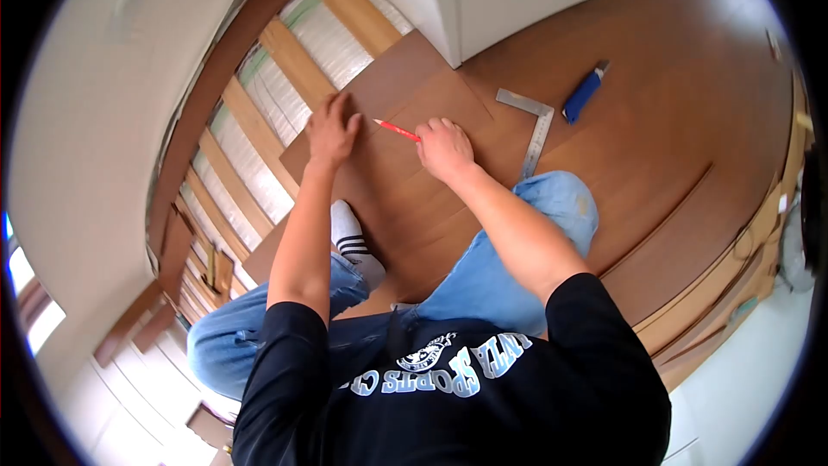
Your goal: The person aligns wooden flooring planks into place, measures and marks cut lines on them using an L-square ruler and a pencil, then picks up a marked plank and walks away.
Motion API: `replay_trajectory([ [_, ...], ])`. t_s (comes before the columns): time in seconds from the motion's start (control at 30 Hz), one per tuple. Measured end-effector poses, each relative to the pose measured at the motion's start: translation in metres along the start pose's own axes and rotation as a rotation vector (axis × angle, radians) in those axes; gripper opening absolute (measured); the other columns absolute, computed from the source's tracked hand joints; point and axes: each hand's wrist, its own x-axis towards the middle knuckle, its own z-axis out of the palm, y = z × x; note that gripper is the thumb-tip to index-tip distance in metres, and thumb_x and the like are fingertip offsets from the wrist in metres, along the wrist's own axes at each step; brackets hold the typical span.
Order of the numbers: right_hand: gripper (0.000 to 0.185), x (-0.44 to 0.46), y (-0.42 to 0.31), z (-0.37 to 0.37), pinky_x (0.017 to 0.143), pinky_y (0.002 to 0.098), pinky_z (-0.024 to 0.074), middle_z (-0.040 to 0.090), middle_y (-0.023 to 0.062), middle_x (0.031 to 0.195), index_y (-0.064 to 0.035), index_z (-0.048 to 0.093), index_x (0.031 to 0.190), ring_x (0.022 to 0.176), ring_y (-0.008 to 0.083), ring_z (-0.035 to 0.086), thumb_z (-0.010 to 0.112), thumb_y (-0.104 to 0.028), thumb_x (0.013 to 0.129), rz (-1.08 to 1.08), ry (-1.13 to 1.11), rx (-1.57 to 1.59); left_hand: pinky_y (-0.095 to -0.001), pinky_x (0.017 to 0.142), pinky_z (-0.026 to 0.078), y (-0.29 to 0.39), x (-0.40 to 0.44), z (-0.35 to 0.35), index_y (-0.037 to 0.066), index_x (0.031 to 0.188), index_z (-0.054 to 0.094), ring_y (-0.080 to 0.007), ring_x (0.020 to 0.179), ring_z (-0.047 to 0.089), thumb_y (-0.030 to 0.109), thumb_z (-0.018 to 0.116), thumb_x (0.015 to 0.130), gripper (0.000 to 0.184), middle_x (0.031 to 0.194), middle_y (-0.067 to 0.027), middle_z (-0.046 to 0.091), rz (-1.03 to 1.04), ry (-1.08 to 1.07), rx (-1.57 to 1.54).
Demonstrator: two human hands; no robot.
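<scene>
My left hand (pixel 332 129) rests with its fingers apart on a brown floor board (pixel 405 78), near the board's edge beside the open joists. In my right hand (pixel 445 148) is a red pencil (pixel 397 129), its tip pointing left toward my left hand. The fingers of that hand are curled round the pencil's rear end, low over the boards. A metal square (pixel 539 134) lies on the floor to the right of my right hand. Beyond it lies a blue-handled cutter (pixel 584 97).
Wooden joists (pixel 297 65) with clear sheeting between them run along the left. A white wall corner (pixel 457 56) stands at the board's far end. My knees and a socked foot (pixel 348 229) are close by. Long strips (pixel 733 293) lie at the right edge.
</scene>
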Motion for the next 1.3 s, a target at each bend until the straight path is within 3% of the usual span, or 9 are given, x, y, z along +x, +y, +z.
replay_trajectory([
  [0.1, 0.018, -0.009, 0.005, 0.001, 0.103, 0.0463, 0.0547, 0.072, 0.0139, 0.116, -0.0055, 0.076, 0.111, 0.118, 0.0335, 0.066, 0.072, -0.014, 0.096, 0.038, 0.01, -0.043, -0.0511, 0.118, 0.046, -0.03, 0.016, -0.004, 0.012, 0.15, 0.066, -0.0391, 0.139, 0.058, 0.047, 0.08, 0.097, 0.065, 0.152, -0.0194, 0.06, -0.192, -0.024, -0.065],
  [0.13, 0.016, -0.008, 0.006, 0.003, 0.101, 0.0466, 0.0553, 0.071, 0.0135, 0.114, -0.0059, 0.075, 0.108, 0.117, 0.0333, 0.066, 0.073, -0.015, 0.095, 0.025, 0.056, -0.055, -0.0462, 0.113, 0.052, -0.036, 0.021, -0.004, 0.006, 0.137, 0.075, -0.0394, 0.131, 0.064, 0.046, 0.086, 0.092, 0.061, 0.14, -0.0229, 0.066, -0.151, 0.042, -0.151],
  [0.47, 0.017, 0.001, -0.001, -0.005, 0.103, 0.0445, 0.0544, 0.072, 0.0134, 0.117, -0.0061, 0.076, 0.109, 0.12, 0.0325, 0.065, 0.067, -0.01, 0.096, 0.031, 0.04, -0.036, -0.0467, 0.102, 0.057, -0.049, 0.044, -0.008, 0.002, 0.126, 0.08, -0.0403, 0.116, 0.071, 0.039, 0.095, 0.084, 0.058, 0.127, -0.0236, 0.071, -0.241, -0.147, -0.3],
  [0.67, 0.017, 0.01, 0.0, -0.005, 0.103, 0.0442, 0.0544, 0.071, 0.0131, 0.115, -0.006, 0.076, 0.11, 0.119, 0.0325, 0.065, 0.068, -0.01, 0.096, 0.015, 0.047, -0.064, -0.0457, 0.103, 0.056, -0.027, 0.027, -0.012, 0.003, 0.133, 0.076, -0.0388, 0.117, 0.069, 0.038, 0.088, 0.092, 0.054, 0.124, -0.0244, 0.07, -0.158, -0.067, -0.127],
  [0.87, 0.016, 0.012, 0.004, 0.002, 0.101, 0.046, 0.0556, 0.072, 0.0151, 0.114, -0.006, 0.075, 0.109, 0.116, 0.034, 0.067, 0.066, -0.011, 0.097, -0.019, 0.093, -0.11, -0.0567, 0.123, 0.038, -0.005, -0.008, 0.024, 0.004, 0.163, 0.048, -0.0514, 0.144, 0.047, 0.047, 0.064, 0.108, 0.072, 0.154, -0.0315, 0.052, -0.139, -0.06, 0.06],
  [0.93, 0.017, 0.011, 0.007, 0.002, 0.099, 0.0475, 0.0565, 0.072, 0.0162, 0.113, -0.0059, 0.075, 0.109, 0.114, 0.035, 0.068, 0.065, -0.012, 0.097, 0.003, 0.077, -0.122, -0.0585, 0.133, 0.02, -0.004, -0.028, 0.056, 0.0, 0.172, 0.027, -0.0525, 0.162, 0.023, 0.055, 0.048, 0.112, 0.085, 0.175, -0.033, 0.026, -0.052, 0.016, 0.33],
  [1.0, 0.021, 0.014, 0.01, 0.006, 0.095, 0.0513, 0.0584, 0.073, 0.0183, 0.11, -0.0054, 0.075, 0.109, 0.109, 0.0379, 0.07, 0.062, -0.016, 0.098, 0.024, 0.102, -0.134, -0.0593, 0.136, 0.006, 0.016, -0.049, 0.053, -0.002, 0.175, 0.017, -0.049, 0.169, 0.002, 0.061, 0.042, 0.112, 0.093, 0.182, -0.031, 0.007, -0.161, -0.168, 0.204],
  [1.07, 0.023, 0.011, 0.016, 0.006, 0.096, 0.0513, 0.0583, 0.072, 0.0192, 0.113, -0.0046, 0.076, 0.11, 0.109, 0.0397, 0.069, 0.064, -0.017, 0.095, 0.025, 0.122, -0.167, -0.0598, 0.135, 0.005, 0.033, -0.086, 0.043, -0.003, 0.175, 0.013, -0.0519, 0.168, 0.0, 0.063, 0.043, 0.111, 0.096, 0.181, -0.0326, 0.003, -0.131, -0.266, 0.169],
  [1.3, 0.024, 0.011, 0.009, 0.002, 0.094, 0.0542, 0.0577, 0.071, 0.0201, 0.116, -0.0092, 0.074, 0.118, 0.111, 0.0437, 0.069, 0.068, -0.017, 0.096, -0.068, 0.222, -0.064, -0.0588, 0.136, 0.001, 0.066, -0.148, 0.014, 0.002, 0.177, 0.004, -0.0472, 0.169, -0.011, 0.066, 0.047, 0.109, 0.103, 0.182, -0.0297, -0.008, -0.131, -0.516, 0.052],
])
